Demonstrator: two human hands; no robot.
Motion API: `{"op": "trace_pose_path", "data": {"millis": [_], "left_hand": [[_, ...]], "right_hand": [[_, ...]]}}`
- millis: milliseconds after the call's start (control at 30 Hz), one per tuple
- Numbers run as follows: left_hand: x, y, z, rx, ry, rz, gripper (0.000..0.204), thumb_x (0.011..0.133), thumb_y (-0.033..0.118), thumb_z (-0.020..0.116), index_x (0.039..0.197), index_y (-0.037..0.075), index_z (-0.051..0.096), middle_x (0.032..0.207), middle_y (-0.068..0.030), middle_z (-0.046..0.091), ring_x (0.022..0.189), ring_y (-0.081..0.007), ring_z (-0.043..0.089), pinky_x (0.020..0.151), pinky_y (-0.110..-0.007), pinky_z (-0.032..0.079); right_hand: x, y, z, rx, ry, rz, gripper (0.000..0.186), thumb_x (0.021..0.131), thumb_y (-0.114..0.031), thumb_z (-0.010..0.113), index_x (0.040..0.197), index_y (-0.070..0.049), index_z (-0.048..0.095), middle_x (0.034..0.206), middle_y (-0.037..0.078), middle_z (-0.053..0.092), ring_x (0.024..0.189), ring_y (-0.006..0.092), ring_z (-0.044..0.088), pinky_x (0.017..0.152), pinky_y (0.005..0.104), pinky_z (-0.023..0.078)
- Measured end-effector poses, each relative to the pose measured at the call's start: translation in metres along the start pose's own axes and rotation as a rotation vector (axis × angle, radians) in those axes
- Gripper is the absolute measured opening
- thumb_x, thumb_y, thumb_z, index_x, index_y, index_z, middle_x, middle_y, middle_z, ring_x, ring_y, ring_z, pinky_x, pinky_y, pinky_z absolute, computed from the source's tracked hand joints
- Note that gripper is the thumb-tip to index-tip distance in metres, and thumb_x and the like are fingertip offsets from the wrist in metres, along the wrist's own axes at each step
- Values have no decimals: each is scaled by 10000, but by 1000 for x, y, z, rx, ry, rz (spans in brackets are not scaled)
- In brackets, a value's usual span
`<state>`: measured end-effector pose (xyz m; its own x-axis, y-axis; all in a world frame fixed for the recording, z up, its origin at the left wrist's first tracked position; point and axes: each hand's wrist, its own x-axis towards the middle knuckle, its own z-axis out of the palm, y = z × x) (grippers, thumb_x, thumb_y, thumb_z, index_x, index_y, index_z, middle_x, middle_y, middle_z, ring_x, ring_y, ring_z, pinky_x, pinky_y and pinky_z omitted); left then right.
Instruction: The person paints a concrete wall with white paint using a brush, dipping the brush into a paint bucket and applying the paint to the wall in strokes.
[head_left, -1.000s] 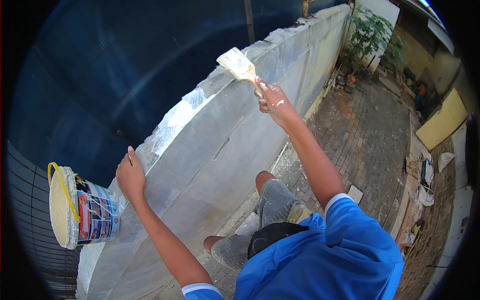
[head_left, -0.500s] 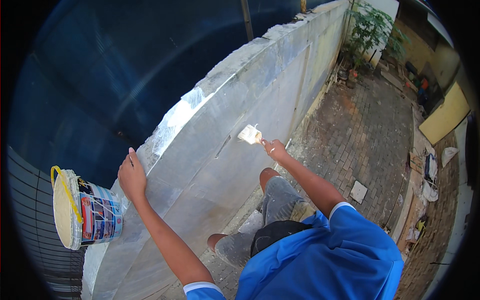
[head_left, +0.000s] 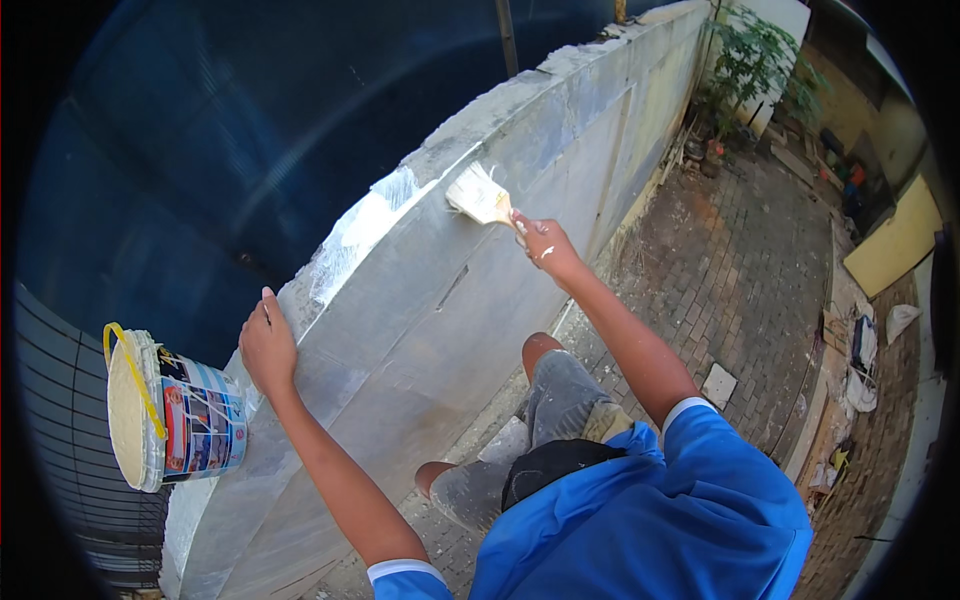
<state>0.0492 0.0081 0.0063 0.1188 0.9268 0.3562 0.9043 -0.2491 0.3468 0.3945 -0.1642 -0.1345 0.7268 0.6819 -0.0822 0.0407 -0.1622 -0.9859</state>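
My right hand [head_left: 543, 243] grips the handle of a wide paintbrush [head_left: 480, 195]; white paint speckles the hand, and the pale bristles lie at the upper face of a grey concrete wall [head_left: 560, 185], just below its top edge. A streak of wet white paint [head_left: 362, 228] runs along the rough edge to the left of the brush. My left hand [head_left: 268, 350] rests open over the top of the wall. Beside it a bucket [head_left: 205, 420] with a yellow handle and a colourful label sits on the wall top, full of pale paint.
A dark blue curved surface [head_left: 180, 150] and grey bars [head_left: 65, 420] lie beyond the wall. Below are my knees [head_left: 545, 355] and a paved yard [head_left: 720, 280] with a plant [head_left: 750, 65], a leaning yellow board [head_left: 892, 235] and scattered planks and sacks [head_left: 860, 380].
The brush first went down from the top edge onto the wall's face, then rose again to just under the edge. My left hand has stayed on the wall top.
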Motion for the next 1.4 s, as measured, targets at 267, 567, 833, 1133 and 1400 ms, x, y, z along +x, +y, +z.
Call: {"op": "trace_pose_path", "data": {"millis": [267,567,833,1133,1400], "left_hand": [[-1,4,0,-14,-16,50,596,1027,475,321,1169,30,691,1140,-217,676,1117,-391,595,1002,-460,431],[-1,-2,-5,5,-66,36,633,1025,498,283,1198,34,678,1198,-232,652,1157,-399,586,1010,-457,436],[0,-4,2,-8,-9,58,585,1036,442,317,1151,6,690,1126,-217,679,1100,-390,598,1026,-467,416],[-2,0,-1,18,-27,18,586,1043,438,309,1162,7,687,1117,-220,678,1092,-371,605,1035,-465,415],[-3,-1,-3,14,-35,18,588,1043,443,310,1162,8,687,1110,-215,680,1088,-363,607,1040,-465,410]], "right_hand": [[-26,124,2,-239,4,262,575,920,-584,589,675,-64,570,559,6,473,469,108,434,445,297,356],[-28,4,-1,369,-102,92,524,958,-537,571,654,-128,452,545,-52,337,431,73,291,417,273,251],[-18,112,-2,-166,-92,331,529,914,-558,619,702,-79,540,558,-9,457,434,96,401,393,275,300],[-32,-16,2,318,-77,100,491,988,-505,540,678,-128,483,565,-54,365,446,70,300,417,260,249],[-32,40,31,163,-113,295,487,983,-503,550,683,-123,497,554,-55,367,438,67,314,416,256,249]]}}
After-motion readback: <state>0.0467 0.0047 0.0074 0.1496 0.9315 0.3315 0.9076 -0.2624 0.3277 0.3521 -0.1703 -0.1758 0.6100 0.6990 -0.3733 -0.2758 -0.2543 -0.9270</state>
